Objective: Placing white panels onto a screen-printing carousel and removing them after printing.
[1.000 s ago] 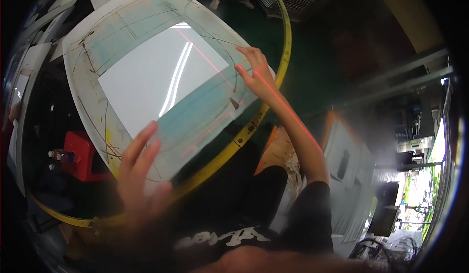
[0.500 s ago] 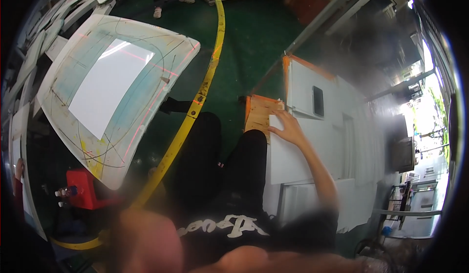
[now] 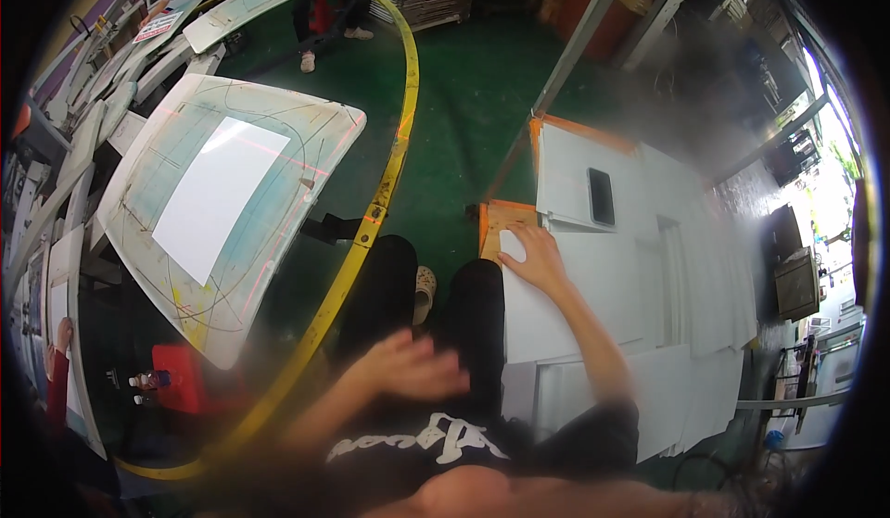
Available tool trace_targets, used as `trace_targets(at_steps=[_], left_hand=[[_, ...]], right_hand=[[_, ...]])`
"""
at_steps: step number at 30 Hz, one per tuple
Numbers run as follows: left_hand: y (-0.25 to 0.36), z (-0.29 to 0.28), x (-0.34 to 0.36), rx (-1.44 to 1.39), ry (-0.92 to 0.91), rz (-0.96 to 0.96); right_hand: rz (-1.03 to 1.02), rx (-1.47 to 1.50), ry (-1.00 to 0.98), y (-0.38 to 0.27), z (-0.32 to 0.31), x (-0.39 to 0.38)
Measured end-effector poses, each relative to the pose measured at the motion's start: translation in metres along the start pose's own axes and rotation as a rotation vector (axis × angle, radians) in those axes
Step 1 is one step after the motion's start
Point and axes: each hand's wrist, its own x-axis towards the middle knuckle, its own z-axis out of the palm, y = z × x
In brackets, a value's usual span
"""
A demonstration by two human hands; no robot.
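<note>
My right hand (image 3: pixel 536 259) is at the near-left corner of a stack of white sheets (image 3: pixel 593 277) on my right. Its thumb and fingers close around the corner of the top sheet, which shows white between them. My left hand (image 3: pixel 417 368) is in the air above my lap, smeared by motion, with its fingers stretched out and nothing visible in them. At the left, a pale board (image 3: pixel 250 300) with worn blue-green paint carries a single white sheet (image 3: pixel 222 198), crossed by red laser lines. Neither hand touches that board.
A curved yellow rail (image 3: pixel 394 161) runs between me and the board. A dark phone (image 3: pixel 601 195) lies on the white sheets. A red stool (image 3: pixel 181 379) with bottles stands lower left. Another person's hand (image 3: pixel 64 334) rests at the far left. Further boards (image 3: pixel 269 4) line the back.
My left hand has come into view over my lap, fingers extended. My right hand has drawn closer around the sheet's corner. The view has shifted slightly, and the board's sheet stays in place.
</note>
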Motion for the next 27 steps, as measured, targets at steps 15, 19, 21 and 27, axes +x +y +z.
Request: trace_targets(at_steps=[15, 19, 21, 27], left_hand=[[0.004, 0.061, -0.125, 0.206, -0.850, -0.687], [0.000, 0.039, -0.093, -0.187, -0.826, -0.859], [0.006, 0.043, -0.080, -0.557, -0.580, -0.933], [0.039, 0.061, -0.011, -1.414, -0.343, -0.966]], right_hand=[[-0.067, 0.044, 0.432, 0.012, 0.005, -0.010], [-0.198, -0.100, 0.364, 0.001, -0.020, -0.007], [-0.228, -0.231, 0.351, -0.015, -0.032, -0.010], [-0.449, -0.347, 0.480, -0.102, -0.068, -0.009]])
